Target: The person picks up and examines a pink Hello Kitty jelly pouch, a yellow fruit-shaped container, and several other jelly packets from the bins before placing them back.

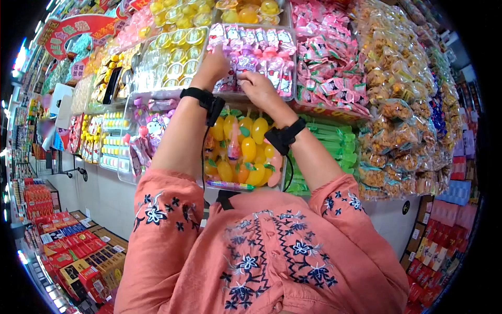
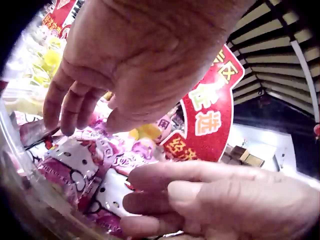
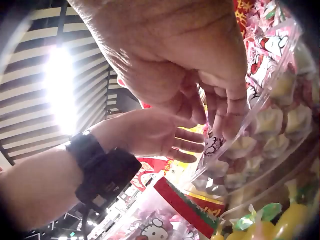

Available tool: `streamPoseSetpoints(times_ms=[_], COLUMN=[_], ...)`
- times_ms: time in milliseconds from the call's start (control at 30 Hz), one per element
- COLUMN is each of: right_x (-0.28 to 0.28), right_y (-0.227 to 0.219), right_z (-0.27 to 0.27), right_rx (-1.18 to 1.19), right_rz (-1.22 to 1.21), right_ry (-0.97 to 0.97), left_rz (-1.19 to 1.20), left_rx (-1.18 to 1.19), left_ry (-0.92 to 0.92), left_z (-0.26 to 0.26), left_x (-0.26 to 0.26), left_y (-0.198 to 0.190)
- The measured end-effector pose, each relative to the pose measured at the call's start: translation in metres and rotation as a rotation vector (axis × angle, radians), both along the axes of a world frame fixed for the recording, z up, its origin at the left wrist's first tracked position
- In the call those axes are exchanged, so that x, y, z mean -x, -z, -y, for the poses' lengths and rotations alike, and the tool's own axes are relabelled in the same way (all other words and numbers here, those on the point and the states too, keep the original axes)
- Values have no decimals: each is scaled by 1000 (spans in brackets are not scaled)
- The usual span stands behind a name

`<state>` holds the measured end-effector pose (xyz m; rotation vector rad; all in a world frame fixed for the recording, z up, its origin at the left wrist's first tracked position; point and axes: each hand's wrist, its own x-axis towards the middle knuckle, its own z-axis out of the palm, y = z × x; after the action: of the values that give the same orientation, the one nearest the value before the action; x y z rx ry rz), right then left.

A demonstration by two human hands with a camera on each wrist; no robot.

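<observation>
Pink and purple cartoon-cat pouches (image 1: pixel 282 76) with caps stand packed in a clear plastic bin (image 1: pixel 294 78). My left hand (image 1: pixel 213 67) is over the bin's left part, fingers reaching down among the pouches. In the left wrist view its loosely bent fingers (image 2: pixel 70 102) hang right at a shiny wrapper. My right hand (image 1: pixel 260 93) is at the bin's front, lower and to the right, thumb and fingers extended towards the pouches. The left wrist view has its fingertips overlapping a white cat-face pouch (image 2: pixel 112 192). Neither palm shows anything held.
Round yellow-lidded cups (image 1: pixel 175 55) fill the bin to the left. Pink wrapped candies (image 1: pixel 332 57) lie to the right. Below are yellow mango-shaped jellies (image 1: pixel 251 149) and green packs (image 1: pixel 327 149). Bagged snacks (image 1: pixel 397 104) hang far right. A red sign (image 2: pixel 210 110) rises behind.
</observation>
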<state>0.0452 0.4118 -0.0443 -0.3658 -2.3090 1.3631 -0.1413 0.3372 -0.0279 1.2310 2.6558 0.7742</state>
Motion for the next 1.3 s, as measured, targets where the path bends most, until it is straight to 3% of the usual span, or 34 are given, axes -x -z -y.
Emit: streamPoseSetpoints(times_ms=[200,300,400,633,767,933,1033,1133,1300], right_x=[-29,-47,-54,-53,-50,-43,-36,-30,-15], right_y=[-18,-29,-33,-52,-63,-74,-80,-92,-96], right_z=[10,17,28,70,100,130,146,165,189], right_rx=[227,336,442,523,518,507,526,518,461], right_rz=[52,68,136,101,135,176,167,173,173], right_ry=[38,-8,-68,-285,-345,-369,-373,-360,-381], left_rz=[223,481,624,565,427,268,296,336,15], left_rx=[-189,-310,-458,-594,-501,-309,-348,-218,-207], left_ry=[43,-31,-161,-531,-681,-605,-516,-460,-432], left_z=[58,107,158,286,340,384,387,382,403], left_x=[-27,-78,-113,-114,-107,-80,-68,-58,-22], left_y=[-69,-119,-141,-123,-104,-71,-61,-65,-48])
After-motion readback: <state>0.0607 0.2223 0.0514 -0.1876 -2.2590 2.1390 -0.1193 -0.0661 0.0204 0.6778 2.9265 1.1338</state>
